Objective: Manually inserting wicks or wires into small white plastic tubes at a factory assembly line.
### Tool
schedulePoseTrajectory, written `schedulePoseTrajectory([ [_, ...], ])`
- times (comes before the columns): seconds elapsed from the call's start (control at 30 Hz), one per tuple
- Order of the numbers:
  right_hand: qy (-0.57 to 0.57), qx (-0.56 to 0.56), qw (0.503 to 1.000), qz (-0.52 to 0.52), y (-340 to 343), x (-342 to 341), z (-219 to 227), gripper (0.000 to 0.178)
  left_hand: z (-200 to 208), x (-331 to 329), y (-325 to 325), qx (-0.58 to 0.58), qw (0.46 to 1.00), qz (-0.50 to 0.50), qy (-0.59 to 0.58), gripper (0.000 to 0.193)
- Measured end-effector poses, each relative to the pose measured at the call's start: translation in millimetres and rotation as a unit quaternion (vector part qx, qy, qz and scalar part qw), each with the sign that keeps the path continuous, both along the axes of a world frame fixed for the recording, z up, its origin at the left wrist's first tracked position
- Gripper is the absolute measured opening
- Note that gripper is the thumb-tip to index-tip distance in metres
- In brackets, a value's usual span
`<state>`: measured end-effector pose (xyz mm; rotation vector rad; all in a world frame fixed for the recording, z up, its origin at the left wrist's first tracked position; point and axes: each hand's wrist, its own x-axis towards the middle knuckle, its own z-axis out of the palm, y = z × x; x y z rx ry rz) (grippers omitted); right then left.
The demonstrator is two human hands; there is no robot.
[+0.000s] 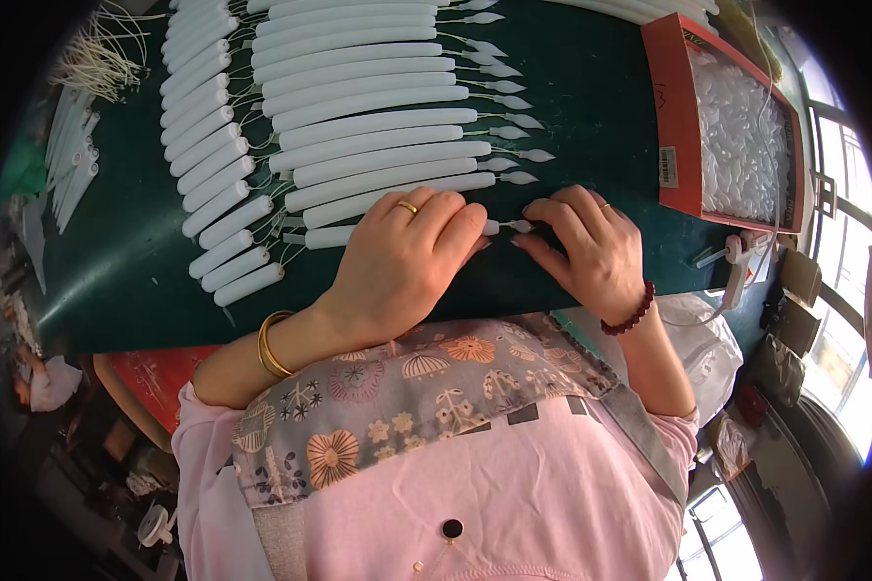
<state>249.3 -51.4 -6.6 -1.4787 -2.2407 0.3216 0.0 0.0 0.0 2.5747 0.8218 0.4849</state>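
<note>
"Dark green table [591, 107], and what's closest to the person on it?"
"One long white tube [329, 237], at the near end of the row. The left hand [407, 252] holds it, fingers curled close together."
"And the right hand [596, 247]?"
"Thumb and pointing finger sit around the tube's small white flame-shaped tip [520, 227]. I can't tell if they pinch it."
"What else?"
"Other long white tubes [378, 99] lie behind, short white tubes [225, 209] to the left, a red box [676, 126] of shiny pieces [741, 136] to the right."
</note>
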Motion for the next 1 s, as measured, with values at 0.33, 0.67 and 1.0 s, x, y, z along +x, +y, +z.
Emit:
schedulePoseTrajectory([
  [0.33,0.024,-0.032,0.995,0.096,23,3,-1,0.022,-10,7,2,-0.037,0.997,0.016,-0.072,0.032],
  [0.67,0.087,-0.206,0.964,0.142,32,9,14,0.018,-7,-1,11,-0.097,0.993,-0.027,-0.059,0.029],
  [1.0,0.076,-0.252,0.945,0.193,36,13,10,0.021,-7,-3,20,-0.171,0.981,-0.075,-0.047,0.023],
])
